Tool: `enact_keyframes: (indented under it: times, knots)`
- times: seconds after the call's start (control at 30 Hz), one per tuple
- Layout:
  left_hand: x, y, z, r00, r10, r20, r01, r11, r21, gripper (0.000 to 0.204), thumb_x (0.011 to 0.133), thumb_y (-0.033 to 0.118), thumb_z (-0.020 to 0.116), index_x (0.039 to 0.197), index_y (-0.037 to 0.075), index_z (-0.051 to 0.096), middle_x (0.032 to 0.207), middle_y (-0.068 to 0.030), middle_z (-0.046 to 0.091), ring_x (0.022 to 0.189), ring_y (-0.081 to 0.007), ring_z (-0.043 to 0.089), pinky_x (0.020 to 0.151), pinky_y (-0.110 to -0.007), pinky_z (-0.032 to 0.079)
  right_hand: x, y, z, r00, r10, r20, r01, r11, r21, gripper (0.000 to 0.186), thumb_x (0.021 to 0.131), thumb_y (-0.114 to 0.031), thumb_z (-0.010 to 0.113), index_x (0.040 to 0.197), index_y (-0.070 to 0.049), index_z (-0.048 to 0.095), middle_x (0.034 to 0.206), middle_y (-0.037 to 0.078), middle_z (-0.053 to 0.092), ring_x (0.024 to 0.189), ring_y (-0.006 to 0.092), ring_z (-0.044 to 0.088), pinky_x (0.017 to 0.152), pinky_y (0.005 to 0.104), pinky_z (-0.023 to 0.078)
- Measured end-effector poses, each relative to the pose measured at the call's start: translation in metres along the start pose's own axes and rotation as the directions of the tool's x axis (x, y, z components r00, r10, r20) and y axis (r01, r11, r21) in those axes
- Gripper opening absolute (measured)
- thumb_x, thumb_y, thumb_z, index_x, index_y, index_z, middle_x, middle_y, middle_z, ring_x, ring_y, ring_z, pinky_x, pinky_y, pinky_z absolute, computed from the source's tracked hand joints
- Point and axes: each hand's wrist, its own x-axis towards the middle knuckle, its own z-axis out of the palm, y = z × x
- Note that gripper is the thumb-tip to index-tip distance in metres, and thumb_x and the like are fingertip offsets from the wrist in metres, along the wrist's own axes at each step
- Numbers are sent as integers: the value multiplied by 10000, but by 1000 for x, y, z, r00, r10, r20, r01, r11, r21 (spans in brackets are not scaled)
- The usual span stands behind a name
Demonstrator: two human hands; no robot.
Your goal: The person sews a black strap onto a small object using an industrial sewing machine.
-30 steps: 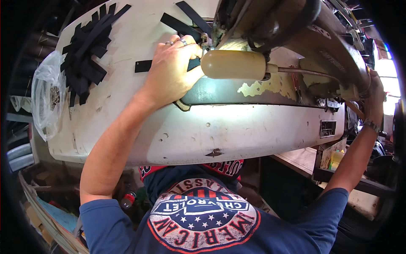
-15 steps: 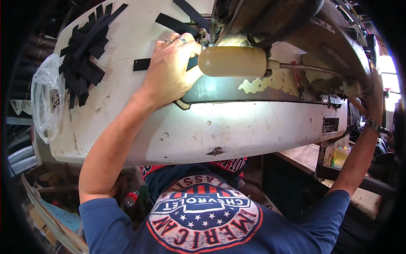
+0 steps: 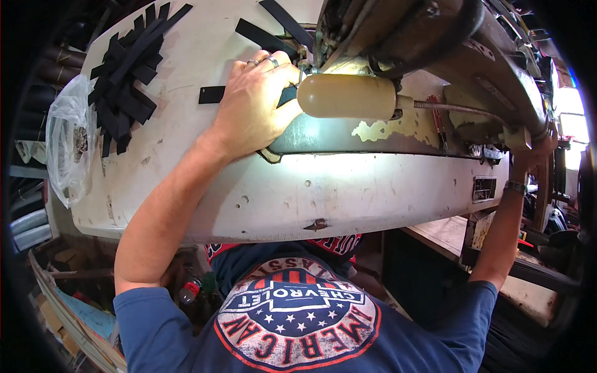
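Note:
My left hand (image 3: 255, 102), with rings on it, presses at the needle area of a sewing machine (image 3: 429, 37). Its thumb and fingers are closed on a short black strap (image 3: 211, 94), whose left end sticks out past the hand. A tan, rounded lamp housing (image 3: 348, 96) sits just right of the fingers and lights the metal bed (image 3: 311, 133). At the far right my right hand (image 3: 533, 152) is by the machine's wheel end, with its fingers blurred and mostly hidden. Two more black straps (image 3: 264, 37) lie beyond the left hand.
A heap of black straps (image 3: 127, 78) lies on the left of the worn white table (image 3: 186, 205), with a clear plastic bag (image 3: 65, 143) hanging at its edge. A red-handled tool (image 3: 439, 121) rests on the machine bed. A wooden side surface (image 3: 441, 236) stands at the lower right.
My right hand has dropped nearer and a little left at the machine's right end. The left hand and its strap stay almost in place, as the view shifts slightly.

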Motion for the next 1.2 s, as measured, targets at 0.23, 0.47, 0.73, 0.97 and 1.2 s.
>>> enact_keyframes:
  times: [0.23, 0.47, 0.73, 0.97, 1.2]
  knots:
    - [0, 0, 2, 999, -30, -21, 30, 999, 13, 286, 851, 295, 737, 985, 44, 712, 1045, -71, 638, 1064, -275, 563, 907, -418, 400, 40, -150, -48, 748, 656, -105, -603, 737, 305, 363, 973, -165, 647, 1285, 15, 598, 1249, 177, 610, 1082, 280, 643, 932, 402, 547]
    - [-1, 3, 0, 998, 22, -52, -23, 999, -28, 265, 824, 242, 769, 981, 35, 713, 1023, -98, 655, 1050, -301, 578, 907, -424, 426, 77, -377, 3, 760, -252, 599, -245, 743, 623, 307, 797, -152, 804, 1083, -70, 728, 1073, 138, 688, 1038, 305, 642, 907, 425, 510]
    - [4, -9, -4, 996, 90, -18, -91, 988, -127, 243, 795, 153, 765, 955, -14, 691, 958, -135, 630, 1007, -337, 570, 908, -433, 478, 90, -393, 49, 831, -89, 549, -479, 388, 788, 330, 744, -49, 802, 1054, -1, 703, 1120, 191, 673, 1008, 380, 634, 897, 440, 534]
    - [7, -15, -5, 993, 114, 12, -109, 975, -195, 253, 753, 130, 786, 917, -31, 680, 905, -161, 616, 935, -350, 584, 893, -425, 479, 79, -389, 54, 863, -97, 496, -407, 450, 795, 261, 738, -29, 791, 977, 0, 691, 1004, 166, 689, 945, 363, 641, 841, 429, 544]
    - [9, -18, 0, 986, 163, -45, -169, 962, -216, 134, 760, -1, 709, 879, 3, 646, 863, -93, 620, 905, -287, 544, 859, -366, 471, 77, -389, 63, 904, -151, 401, -282, 495, 822, 247, 735, -41, 803, 953, -22, 690, 976, 138, 698, 890, 343, 649, 816, 422, 541]
